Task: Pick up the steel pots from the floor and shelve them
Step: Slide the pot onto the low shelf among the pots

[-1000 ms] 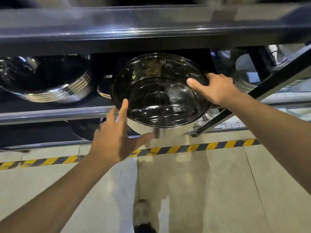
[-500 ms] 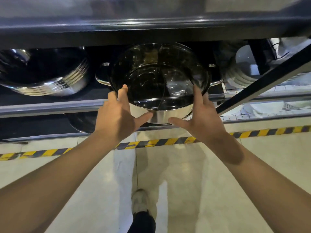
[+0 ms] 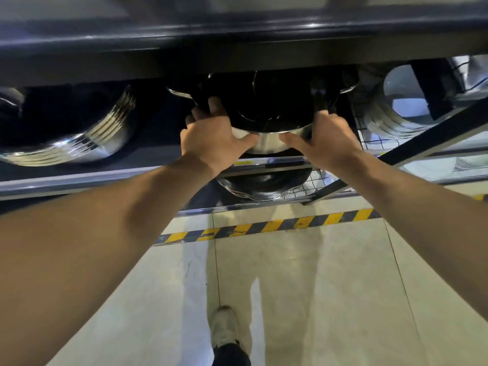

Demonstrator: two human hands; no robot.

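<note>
Hands, left point(image 3: 211, 140) and right point(image 3: 326, 138), clasp steel pot point(image 3: 269, 112) over shelf edge point(image 3: 79, 178).

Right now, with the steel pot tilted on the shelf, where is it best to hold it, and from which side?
Probably the near rim, from the front: the steel pot leans its open mouth toward the aisle. The left hand and right hand hold it there; the side handles sit farther back under the upper shelf.

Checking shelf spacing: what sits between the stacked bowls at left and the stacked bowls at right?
In the head view, the steel pot sits between the left bowl stack and the right bowl stack, with the left hand and right hand on its near wall.
</note>
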